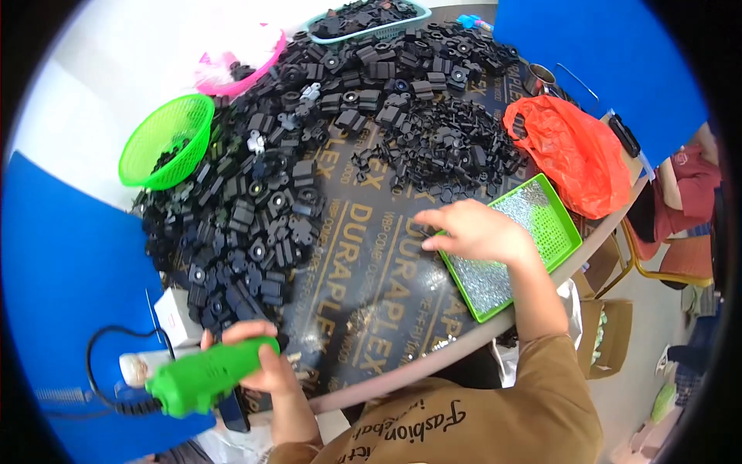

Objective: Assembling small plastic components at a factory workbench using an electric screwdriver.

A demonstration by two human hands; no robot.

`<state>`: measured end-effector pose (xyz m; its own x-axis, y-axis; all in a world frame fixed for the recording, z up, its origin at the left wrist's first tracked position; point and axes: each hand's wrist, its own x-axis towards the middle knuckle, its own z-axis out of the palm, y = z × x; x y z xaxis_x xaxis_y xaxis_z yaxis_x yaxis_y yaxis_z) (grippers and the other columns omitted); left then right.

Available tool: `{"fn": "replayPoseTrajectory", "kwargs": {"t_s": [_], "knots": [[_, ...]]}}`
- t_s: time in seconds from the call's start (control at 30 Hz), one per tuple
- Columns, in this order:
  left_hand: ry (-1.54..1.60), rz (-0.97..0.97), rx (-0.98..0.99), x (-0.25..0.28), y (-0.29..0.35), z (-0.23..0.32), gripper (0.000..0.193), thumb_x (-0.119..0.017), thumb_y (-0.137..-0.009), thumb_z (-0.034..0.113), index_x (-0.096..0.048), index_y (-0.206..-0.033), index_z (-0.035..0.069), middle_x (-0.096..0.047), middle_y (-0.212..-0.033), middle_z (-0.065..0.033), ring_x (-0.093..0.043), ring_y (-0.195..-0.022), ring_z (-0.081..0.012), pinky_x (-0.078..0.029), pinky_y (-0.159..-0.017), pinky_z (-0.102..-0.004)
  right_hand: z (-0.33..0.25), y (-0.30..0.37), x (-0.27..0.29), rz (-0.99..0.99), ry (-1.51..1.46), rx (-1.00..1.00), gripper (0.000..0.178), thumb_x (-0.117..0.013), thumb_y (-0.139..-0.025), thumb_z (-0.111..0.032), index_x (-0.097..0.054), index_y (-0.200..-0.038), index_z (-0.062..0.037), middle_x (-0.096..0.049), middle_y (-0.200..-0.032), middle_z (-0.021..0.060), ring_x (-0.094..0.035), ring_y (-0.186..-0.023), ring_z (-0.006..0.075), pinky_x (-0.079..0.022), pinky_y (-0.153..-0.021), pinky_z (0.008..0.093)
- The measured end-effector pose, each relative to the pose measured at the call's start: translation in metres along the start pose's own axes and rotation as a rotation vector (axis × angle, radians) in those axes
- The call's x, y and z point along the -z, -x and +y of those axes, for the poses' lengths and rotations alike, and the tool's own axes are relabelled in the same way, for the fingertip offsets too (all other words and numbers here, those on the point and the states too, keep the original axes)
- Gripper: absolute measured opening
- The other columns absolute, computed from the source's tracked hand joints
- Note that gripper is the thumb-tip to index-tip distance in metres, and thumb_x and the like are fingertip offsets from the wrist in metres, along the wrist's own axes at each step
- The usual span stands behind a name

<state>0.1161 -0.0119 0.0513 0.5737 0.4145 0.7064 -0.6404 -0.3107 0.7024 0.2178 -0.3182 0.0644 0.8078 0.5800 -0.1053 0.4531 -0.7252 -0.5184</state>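
Observation:
My left hand [267, 363] is wrapped round a green electric screwdriver [205, 377], which lies sideways near the table's front left edge. A black coiled cord [139, 406] runs from its rear end. My right hand [471, 232] reaches over the left side of a green tray [570, 224] that holds many small silvery screws [483, 286]. Its fingers are stretched out and apart, pointing left above the dark table [379, 271]. Whether some tiny dark part sits between them is hard to see. Beyond that hand lies a heap of small black plastic parts [464, 147].
Larger black plastic parts [247, 193] spread across the left and far table. A green basket [166, 147], a pink basket [239, 81] and a pale blue basket [371, 31] stand beyond. An orange-red plastic bag [580, 155] lies behind the tray. A white box [178, 317] sits at left.

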Motion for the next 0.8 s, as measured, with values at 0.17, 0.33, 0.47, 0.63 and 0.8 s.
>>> {"fn": "replayPoseTrajectory", "kwargs": {"t_s": [0.17, 0.33, 0.47, 0.63, 0.8], "knots": [[-0.067, -0.126, 0.064, 0.001, -0.004, 0.008, 0.083, -0.065, -0.076, 0.002, -0.012, -0.139, -0.002, -0.052, -0.11, -0.0141, -0.056, -0.085, -0.0173, -0.043, -0.084, -0.0309, 0.004, -0.007, 0.01, 0.436, 0.069, 0.032, 0.03, -0.061, -0.084, -0.022, -0.062, -0.107, -0.0021, -0.066, -0.096, 0.0168, -0.063, -0.089, 0.0309, -0.05, -0.08, 0.0376], [-0.119, -0.187, 0.15, 0.004, 0.004, 0.024, 0.08, -0.064, -0.076, -0.002, -0.015, -0.14, -0.002, -0.048, -0.115, -0.0123, -0.053, -0.093, -0.0171, -0.042, -0.088, -0.0308, 0.1, -0.01, 0.076, 0.833, -0.103, -0.193, 0.022, -0.062, -0.084, -0.022, -0.068, -0.094, -0.0029, -0.068, -0.087, 0.0098, -0.064, -0.08, 0.0169, -0.05, -0.074, 0.03], [-0.199, -0.238, 0.178, 0.005, 0.014, 0.029, 0.076, -0.065, -0.076, -0.001, -0.022, -0.138, -0.004, -0.048, -0.116, -0.0118, -0.052, -0.094, -0.0167, -0.041, -0.088, -0.0305, 0.252, 0.005, 0.14, 1.058, 0.068, -0.539, 0.026, -0.056, -0.081, -0.026, -0.07, -0.095, -0.0083, -0.068, -0.093, 0.013, -0.066, -0.088, 0.0266, -0.05, -0.076, 0.0361], [-0.28, -0.229, 0.193, 0.013, 0.018, 0.031, 0.068, -0.06, -0.076, -0.001, -0.028, -0.136, -0.004, -0.047, -0.118, -0.0124, -0.051, -0.096, -0.0177, -0.041, -0.087, -0.0303, 0.363, 0.011, 0.168, 0.818, 0.145, -0.935, 0.033, -0.056, -0.076, -0.039, -0.073, -0.079, -0.0099, -0.068, -0.083, 0.017, -0.066, -0.085, 0.0314, -0.05, -0.077, 0.0398], [-0.313, -0.136, 0.21, 0.023, 0.021, 0.038, 0.066, -0.059, -0.077, 0.0, -0.029, -0.135, -0.004, -0.047, -0.117, -0.0123, -0.051, -0.096, -0.0183, -0.041, -0.085, -0.0295, 0.393, -0.016, 0.152, 0.811, -0.076, -0.973, 0.039, -0.06, -0.075, -0.044, -0.068, -0.069, -0.0067, -0.066, -0.067, 0.0083, -0.063, -0.065, 0.0209, -0.047, -0.063, 0.0335]]}}
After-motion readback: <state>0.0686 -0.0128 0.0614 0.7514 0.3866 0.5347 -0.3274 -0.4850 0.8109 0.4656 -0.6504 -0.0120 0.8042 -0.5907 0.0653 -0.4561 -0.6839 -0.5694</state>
